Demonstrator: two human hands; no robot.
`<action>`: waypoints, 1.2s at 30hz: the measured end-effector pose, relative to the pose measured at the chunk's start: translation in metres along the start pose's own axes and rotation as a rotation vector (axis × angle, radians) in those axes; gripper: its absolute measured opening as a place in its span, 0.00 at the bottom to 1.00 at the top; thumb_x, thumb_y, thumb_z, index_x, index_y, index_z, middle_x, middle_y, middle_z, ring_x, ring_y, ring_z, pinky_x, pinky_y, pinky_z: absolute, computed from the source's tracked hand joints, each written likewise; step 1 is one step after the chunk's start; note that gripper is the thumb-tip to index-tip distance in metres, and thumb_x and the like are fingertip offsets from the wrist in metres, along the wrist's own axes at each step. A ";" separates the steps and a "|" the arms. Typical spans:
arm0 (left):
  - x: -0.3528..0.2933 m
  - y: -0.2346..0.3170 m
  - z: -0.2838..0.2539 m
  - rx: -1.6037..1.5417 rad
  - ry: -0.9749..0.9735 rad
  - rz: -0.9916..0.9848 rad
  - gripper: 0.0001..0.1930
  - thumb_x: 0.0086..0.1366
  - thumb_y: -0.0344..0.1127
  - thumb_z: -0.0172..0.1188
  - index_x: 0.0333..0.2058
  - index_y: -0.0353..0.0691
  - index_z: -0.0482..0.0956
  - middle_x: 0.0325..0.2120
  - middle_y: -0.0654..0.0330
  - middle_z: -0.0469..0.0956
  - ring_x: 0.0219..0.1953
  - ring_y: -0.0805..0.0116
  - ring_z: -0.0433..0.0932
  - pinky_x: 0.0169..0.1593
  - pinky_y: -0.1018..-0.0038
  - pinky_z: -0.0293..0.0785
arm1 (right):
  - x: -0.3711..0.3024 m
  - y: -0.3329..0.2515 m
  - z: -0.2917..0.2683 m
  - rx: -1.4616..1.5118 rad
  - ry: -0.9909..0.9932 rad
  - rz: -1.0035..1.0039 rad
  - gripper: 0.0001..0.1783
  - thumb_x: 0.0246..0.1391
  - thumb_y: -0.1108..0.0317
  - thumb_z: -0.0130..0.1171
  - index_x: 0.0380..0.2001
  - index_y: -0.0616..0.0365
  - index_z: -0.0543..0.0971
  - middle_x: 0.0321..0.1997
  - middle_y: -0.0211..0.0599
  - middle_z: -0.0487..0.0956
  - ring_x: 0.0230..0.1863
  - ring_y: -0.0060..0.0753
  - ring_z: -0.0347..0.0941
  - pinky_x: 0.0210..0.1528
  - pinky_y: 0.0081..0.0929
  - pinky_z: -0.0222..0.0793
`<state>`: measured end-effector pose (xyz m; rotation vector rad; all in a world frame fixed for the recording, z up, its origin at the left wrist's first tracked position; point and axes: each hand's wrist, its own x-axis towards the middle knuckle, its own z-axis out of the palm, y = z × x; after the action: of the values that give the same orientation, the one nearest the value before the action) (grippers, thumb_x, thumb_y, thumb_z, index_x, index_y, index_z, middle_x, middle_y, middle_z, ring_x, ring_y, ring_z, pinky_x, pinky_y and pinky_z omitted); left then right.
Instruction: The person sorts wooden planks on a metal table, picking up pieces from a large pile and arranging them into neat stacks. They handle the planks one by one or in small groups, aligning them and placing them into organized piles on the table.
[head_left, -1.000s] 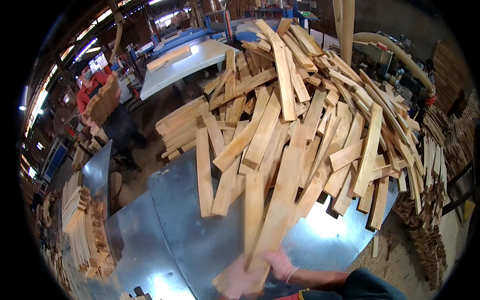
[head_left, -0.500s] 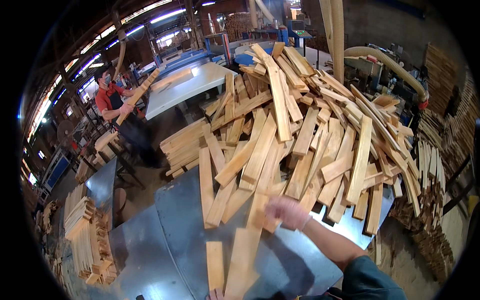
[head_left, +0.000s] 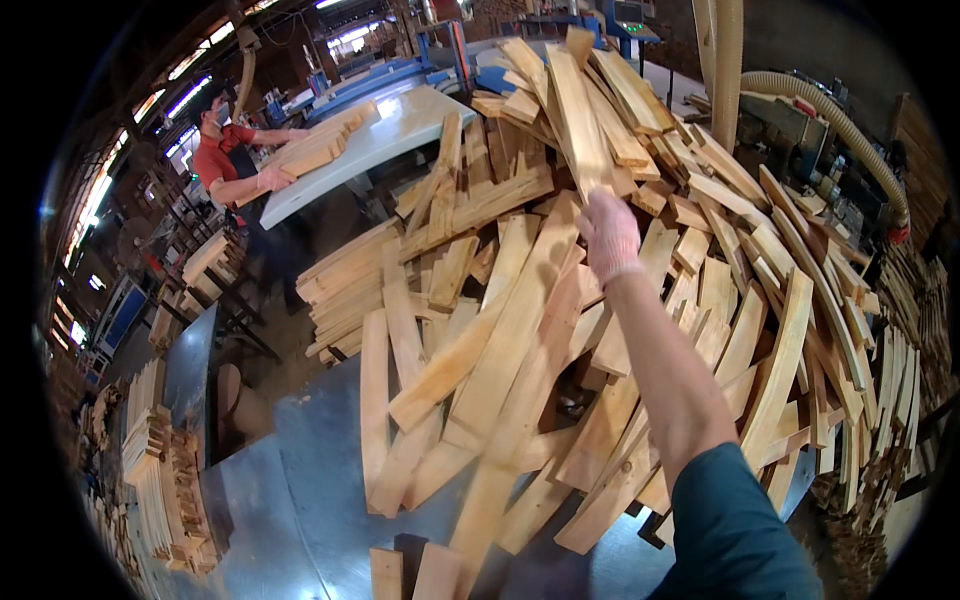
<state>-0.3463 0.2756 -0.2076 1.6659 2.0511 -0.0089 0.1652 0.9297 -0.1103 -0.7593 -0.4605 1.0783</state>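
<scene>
My right hand (head_left: 610, 235), in a pale knit glove, reaches far into a big heap of wooden boards. Its fingers are closed at the lower end of a long, light board (head_left: 576, 115) that slopes down from the top of the heap. My left hand is out of view. At the lower edge, two short board ends show: a narrow one (head_left: 386, 574) and a wider one (head_left: 437, 572). Close by them, a long board (head_left: 487, 510) slants from the heap over the grey metal tabletop (head_left: 325, 460).
A person in a red shirt (head_left: 232, 150) handles boards (head_left: 315, 148) at a pale machine table (head_left: 410, 130), far left. Stacked slats (head_left: 165, 490) stand at left. Ribbed hoses (head_left: 725, 75) hang behind the heap. More wood strips (head_left: 890, 400) lean at right.
My right hand has moved from the near edge of the heap up to the long board. The view has shifted, and my left fingertips have left it. The other person's boards have been lowered toward the table.
</scene>
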 end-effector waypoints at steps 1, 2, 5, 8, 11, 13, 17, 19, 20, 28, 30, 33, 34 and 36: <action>0.000 -0.003 -0.001 -0.002 -0.012 0.011 0.47 0.52 0.48 0.74 0.69 0.40 0.65 0.66 0.44 0.67 0.67 0.36 0.65 0.68 0.48 0.65 | 0.008 -0.014 -0.002 -0.061 -0.057 -0.072 0.16 0.65 0.66 0.60 0.55 0.55 0.77 0.40 0.32 0.77 0.43 0.36 0.74 0.41 0.35 0.74; -0.003 -0.004 0.000 -0.008 -0.007 0.013 0.47 0.52 0.48 0.74 0.69 0.40 0.65 0.66 0.44 0.67 0.67 0.36 0.64 0.68 0.48 0.65 | 0.012 -0.013 -0.010 -0.046 0.022 -0.030 0.17 0.65 0.65 0.61 0.55 0.55 0.76 0.41 0.33 0.76 0.42 0.36 0.74 0.40 0.34 0.74; -0.007 -0.010 0.004 -0.014 -0.005 0.023 0.48 0.51 0.47 0.75 0.69 0.40 0.64 0.66 0.44 0.66 0.68 0.36 0.64 0.68 0.48 0.64 | -0.012 -0.001 -0.036 -0.236 0.407 0.159 0.14 0.63 0.62 0.62 0.48 0.56 0.79 0.33 0.36 0.76 0.26 0.39 0.70 0.28 0.37 0.68; -0.015 -0.018 0.008 -0.009 0.012 0.058 0.48 0.51 0.46 0.75 0.70 0.41 0.64 0.66 0.44 0.66 0.68 0.35 0.63 0.69 0.47 0.64 | -0.010 0.023 -0.069 0.019 0.403 0.280 0.16 0.61 0.60 0.65 0.49 0.53 0.78 0.34 0.37 0.76 0.26 0.37 0.69 0.27 0.33 0.68; -0.017 -0.021 0.018 -0.010 0.043 0.104 0.49 0.50 0.45 0.76 0.70 0.41 0.63 0.67 0.44 0.66 0.68 0.35 0.62 0.69 0.47 0.63 | 0.021 0.002 -0.064 0.341 0.317 0.221 0.12 0.62 0.63 0.65 0.46 0.53 0.77 0.36 0.33 0.77 0.28 0.31 0.70 0.32 0.32 0.74; -0.015 -0.014 0.017 -0.017 0.029 0.039 0.51 0.48 0.43 0.78 0.71 0.41 0.62 0.66 0.44 0.66 0.70 0.36 0.60 0.70 0.47 0.63 | 0.024 -0.013 -0.074 0.195 -0.230 -0.094 0.08 0.64 0.64 0.63 0.43 0.51 0.77 0.35 0.28 0.76 0.31 0.30 0.74 0.39 0.26 0.72; -0.047 -0.011 0.012 -0.095 0.064 -0.006 0.53 0.47 0.42 0.80 0.71 0.41 0.63 0.67 0.45 0.66 0.71 0.36 0.59 0.72 0.49 0.62 | -0.090 0.015 -0.044 -0.067 -0.288 0.249 0.05 0.62 0.70 0.63 0.39 0.50 0.77 0.33 0.25 0.76 0.34 0.25 0.75 0.44 0.30 0.77; -0.049 -0.004 0.015 -0.072 0.134 -0.067 0.48 0.50 0.44 0.78 0.69 0.41 0.67 0.64 0.45 0.71 0.67 0.37 0.66 0.70 0.50 0.65 | -0.152 0.027 -0.072 0.180 -0.736 0.552 0.09 0.62 0.69 0.64 0.44 0.51 0.78 0.34 0.27 0.78 0.37 0.26 0.78 0.46 0.31 0.77; -0.044 0.006 0.017 0.049 0.069 -0.080 0.45 0.48 0.50 0.78 0.65 0.43 0.71 0.61 0.47 0.73 0.63 0.40 0.70 0.64 0.51 0.69 | -0.196 0.029 -0.085 0.050 -0.543 0.599 0.09 0.61 0.69 0.65 0.45 0.51 0.79 0.35 0.27 0.79 0.38 0.27 0.78 0.46 0.32 0.77; -0.044 -0.018 0.011 0.022 0.261 0.143 0.44 0.56 0.43 0.71 0.71 0.43 0.64 0.60 0.44 0.74 0.55 0.39 0.77 0.60 0.54 0.75 | -0.546 0.030 -0.105 -0.472 -0.264 0.863 0.05 0.62 0.68 0.65 0.33 0.49 0.78 0.30 0.23 0.74 0.30 0.24 0.69 0.34 0.24 0.64; -0.052 -0.038 -0.007 -0.323 0.045 0.020 0.44 0.58 0.42 0.70 0.72 0.41 0.63 0.60 0.45 0.76 0.58 0.44 0.77 0.62 0.60 0.74 | -0.614 0.062 -0.139 -0.395 -0.446 0.974 0.05 0.62 0.66 0.65 0.32 0.48 0.78 0.30 0.21 0.72 0.30 0.22 0.65 0.34 0.23 0.62; -0.076 -0.109 0.012 -0.872 -0.050 -0.082 0.42 0.62 0.41 0.67 0.73 0.37 0.61 0.59 0.47 0.78 0.60 0.54 0.78 0.64 0.67 0.73 | -0.720 0.092 -0.141 -0.466 -0.555 1.150 0.06 0.61 0.66 0.66 0.41 0.50 0.82 0.34 0.21 0.76 0.34 0.22 0.69 0.38 0.25 0.67; -0.079 -0.133 0.025 -1.064 -0.035 -0.086 0.41 0.64 0.41 0.65 0.73 0.36 0.61 0.59 0.48 0.79 0.61 0.58 0.78 0.64 0.69 0.72 | -0.743 0.109 -0.147 -0.498 -0.568 1.187 0.08 0.62 0.65 0.66 0.44 0.50 0.82 0.37 0.23 0.78 0.35 0.24 0.71 0.40 0.27 0.70; -0.101 -0.175 0.038 -1.223 -0.018 -0.110 0.40 0.66 0.39 0.64 0.73 0.34 0.60 0.58 0.50 0.80 0.58 0.61 0.78 0.63 0.71 0.72 | -0.787 0.130 -0.139 -0.528 -0.540 1.282 0.12 0.62 0.65 0.65 0.48 0.51 0.81 0.40 0.25 0.80 0.38 0.28 0.75 0.43 0.31 0.74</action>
<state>-0.4802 0.1267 -0.2552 0.7518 1.5243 0.9691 -0.1497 0.2042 -0.2827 -1.2812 -0.7506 2.4501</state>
